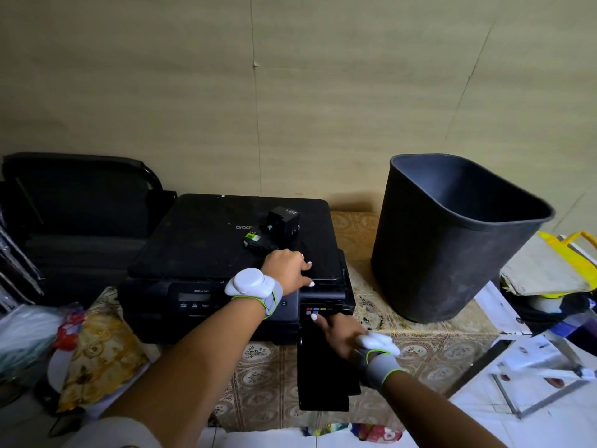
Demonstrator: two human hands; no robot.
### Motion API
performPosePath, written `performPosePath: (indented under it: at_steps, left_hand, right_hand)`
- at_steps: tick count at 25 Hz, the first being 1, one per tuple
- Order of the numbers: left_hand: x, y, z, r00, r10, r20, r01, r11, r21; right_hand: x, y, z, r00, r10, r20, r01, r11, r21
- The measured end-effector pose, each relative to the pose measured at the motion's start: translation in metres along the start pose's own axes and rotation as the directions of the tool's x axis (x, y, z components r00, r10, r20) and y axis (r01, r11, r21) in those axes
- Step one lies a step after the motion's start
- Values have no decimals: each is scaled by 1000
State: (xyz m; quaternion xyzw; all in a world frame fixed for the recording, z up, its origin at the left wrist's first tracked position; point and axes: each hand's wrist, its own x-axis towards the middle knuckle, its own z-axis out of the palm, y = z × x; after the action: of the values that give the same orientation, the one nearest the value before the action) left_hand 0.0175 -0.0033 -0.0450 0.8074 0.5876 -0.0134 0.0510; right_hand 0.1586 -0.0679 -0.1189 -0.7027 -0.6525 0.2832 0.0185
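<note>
L hand (287,270) rests flat, fingers released, steadying the printer (200,253) on the table while R hand (342,334) pokes straight fingers (318,321), gripping nothing, into its open front-right ink bay (323,308); 2 cartridges (284,219) parked on lid.

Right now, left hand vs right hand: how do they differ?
The left hand lies flat on the printer lid; the right hand reaches lower, into the open cartridge bay. The left hand's fingers are spread; the right hand points one fingertip. Both wear grey wrist straps with white units.

Bin (452,253) crowds printer (200,253) right; cartridges (274,227) clutter its top; table (268,376) front free.
</note>
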Motion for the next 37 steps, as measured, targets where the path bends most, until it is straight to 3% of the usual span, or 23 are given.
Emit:
performPosePath:
  at_steps: [5, 15, 37]
  left_hand:
    - [2, -2, -5, 1000, -5, 24, 5, 999, -37]
    - [3, -3, -6, 999, -15, 33, 17, 998, -54]
    - [-1, 1, -8, 998, -46, 33, 48, 996, -76]
  right_hand:
    - [9, -14, 4, 996, 82, -26, -81, 995, 59]
    - [5, -10, -3, 993, 81, -87, -85, 996, -38]
    - [-12, -14, -4, 995, 57, -76, -66, 991, -116]
